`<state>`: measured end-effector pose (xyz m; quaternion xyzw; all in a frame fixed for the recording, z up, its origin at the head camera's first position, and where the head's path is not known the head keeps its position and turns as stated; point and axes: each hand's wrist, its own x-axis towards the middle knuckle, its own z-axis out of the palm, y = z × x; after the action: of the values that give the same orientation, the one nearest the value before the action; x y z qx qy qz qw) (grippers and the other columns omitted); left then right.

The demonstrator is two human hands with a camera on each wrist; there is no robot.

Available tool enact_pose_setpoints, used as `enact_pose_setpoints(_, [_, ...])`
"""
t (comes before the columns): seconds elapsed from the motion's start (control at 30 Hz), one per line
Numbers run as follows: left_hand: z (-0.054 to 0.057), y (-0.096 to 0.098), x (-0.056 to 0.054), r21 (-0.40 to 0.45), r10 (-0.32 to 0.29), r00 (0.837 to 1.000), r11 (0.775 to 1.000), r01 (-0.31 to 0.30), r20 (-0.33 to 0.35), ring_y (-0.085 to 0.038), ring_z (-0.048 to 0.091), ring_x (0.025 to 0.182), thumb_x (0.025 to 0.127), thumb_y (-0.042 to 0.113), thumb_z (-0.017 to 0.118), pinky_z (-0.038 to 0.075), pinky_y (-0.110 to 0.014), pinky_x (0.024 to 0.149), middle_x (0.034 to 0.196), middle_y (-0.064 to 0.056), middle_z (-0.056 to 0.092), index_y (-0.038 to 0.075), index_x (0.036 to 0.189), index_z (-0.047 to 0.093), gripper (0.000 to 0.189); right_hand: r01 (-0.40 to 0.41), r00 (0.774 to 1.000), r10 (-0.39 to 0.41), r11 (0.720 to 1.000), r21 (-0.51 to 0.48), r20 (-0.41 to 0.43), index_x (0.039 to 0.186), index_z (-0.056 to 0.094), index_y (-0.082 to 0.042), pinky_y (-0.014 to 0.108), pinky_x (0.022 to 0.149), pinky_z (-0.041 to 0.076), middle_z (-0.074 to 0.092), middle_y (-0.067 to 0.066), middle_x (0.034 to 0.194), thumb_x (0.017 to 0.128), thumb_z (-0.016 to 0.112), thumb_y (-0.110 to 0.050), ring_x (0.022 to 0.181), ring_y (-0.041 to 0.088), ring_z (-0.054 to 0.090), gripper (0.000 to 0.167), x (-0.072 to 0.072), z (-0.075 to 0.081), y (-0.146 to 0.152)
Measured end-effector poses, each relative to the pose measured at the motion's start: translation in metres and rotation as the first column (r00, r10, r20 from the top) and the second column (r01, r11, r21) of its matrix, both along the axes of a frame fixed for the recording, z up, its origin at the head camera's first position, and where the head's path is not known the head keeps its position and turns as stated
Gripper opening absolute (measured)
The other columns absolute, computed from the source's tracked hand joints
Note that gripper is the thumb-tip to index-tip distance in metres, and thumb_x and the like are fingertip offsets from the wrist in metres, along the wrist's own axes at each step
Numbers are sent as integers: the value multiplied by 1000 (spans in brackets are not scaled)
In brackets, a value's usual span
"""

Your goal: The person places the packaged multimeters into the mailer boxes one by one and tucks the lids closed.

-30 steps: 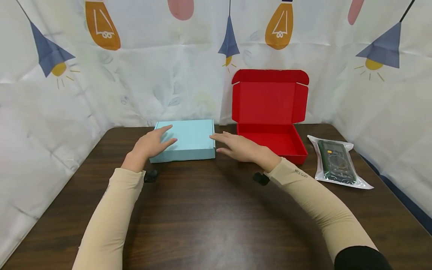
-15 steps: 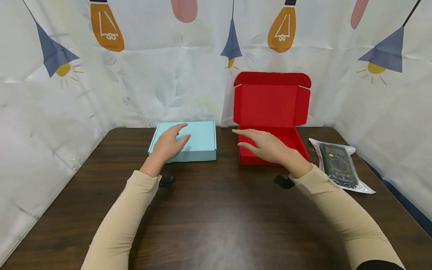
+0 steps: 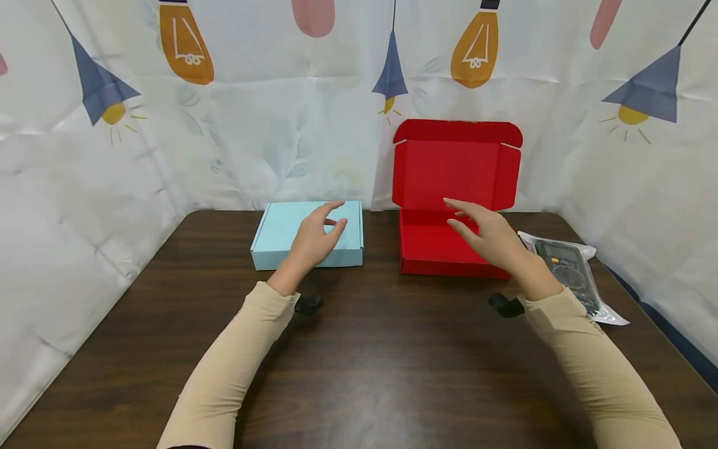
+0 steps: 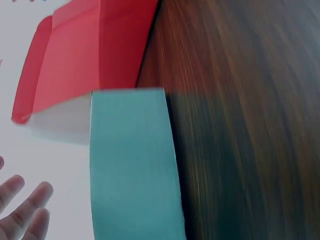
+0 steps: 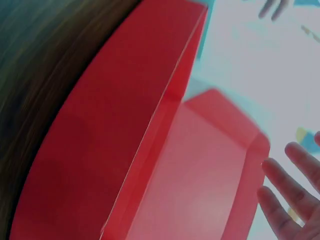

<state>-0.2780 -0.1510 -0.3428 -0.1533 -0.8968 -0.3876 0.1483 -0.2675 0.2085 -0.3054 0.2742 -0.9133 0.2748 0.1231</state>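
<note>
My left hand (image 3: pixel 315 237) hovers over the front right of a closed light blue cardboard box (image 3: pixel 288 218), its fingers spread and holding nothing. In the left wrist view the box's front side (image 4: pixel 132 165) lies beside the relaxed fingertips. Over the right part of a red cardboard box (image 3: pixel 421 249) hangs my right hand (image 3: pixel 490 234), fingers loosely extended, nothing in them. The red box's lid (image 3: pixel 449 168) stands raised at the back, and its visible inside looks bare. The right wrist view has the red front wall (image 5: pixel 105 110) close by, apart from the fingers.
A multimeter (image 3: pixel 569 271) in a clear plastic bag lies right of the red box, partly hidden by my right forearm. Both boxes stand near the back edge of the dark wooden table (image 3: pixel 381 362). A patterned white cloth (image 3: pixel 241 137) hangs behind.
Both hands have moved to the right. My left hand has crossed the blue box, and my right hand has gone from the blue box's right edge to above the red box. Both boxes stayed put.
</note>
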Motion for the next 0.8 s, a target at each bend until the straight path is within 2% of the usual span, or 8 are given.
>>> enact_pose_setpoints(0.2, [-3, 23, 0, 4, -18, 1000, 1000, 18, 12, -31, 63, 120, 106, 27, 57, 55, -48, 83, 154, -9, 48, 14, 152, 51, 48, 53, 992, -50, 998, -24, 115, 159, 39, -10, 64, 105, 40, 49, 20, 150, 106, 58, -23, 130, 43, 50, 58, 0, 3, 28])
enact_pose_setpoints(0.37, [-9, 41, -2, 98, -68, 997, 993, 64, 39, -29, 65, 116, 106, 27, 57, 56, -45, 84, 154, -8, 48, 14, 152, 51, 48, 121, 984, -113, 991, -57, 138, 160, 37, -10, 66, 102, 41, 49, 25, 147, 107, 55, -26, 123, 48, 52, 58, -1, 2, 48])
enact_pose_setpoints(0.5, [-12, 54, -2, 219, -118, 990, 971, 99, 75, -29, 66, 106, 106, 24, 57, 54, -40, 77, 149, -10, 52, 14, 152, 52, 47, 201, 973, -188, 975, -99, 131, 159, 38, -8, 67, 101, 43, 47, 28, 148, 108, 53, -26, 122, 50, 53, 56, -3, -3, 63])
enact_pose_setpoints(0.63, [-15, 66, 0, 328, -142, 983, 939, 98, 114, -32, 69, 102, 106, 20, 57, 48, -34, 69, 145, -12, 56, 12, 151, 52, 45, 274, 955, -256, 955, -111, 151, 158, 39, -5, 67, 100, 43, 42, 28, 154, 108, 52, -30, 127, 51, 51, 57, -6, -11, 74])
enact_pose_setpoints(0.8, [-20, 79, 1, 393, -164, 973, 915, 89, 161, -36, 69, 109, 107, 18, 56, 51, -38, 82, 151, -13, 50, 12, 154, 47, 48, 365, 918, -343, 927, -85, 200, 159, 36, -4, 68, 97, 45, 37, 30, 156, 108, 48, -39, 131, 52, 46, 62, -9, -21, 90])
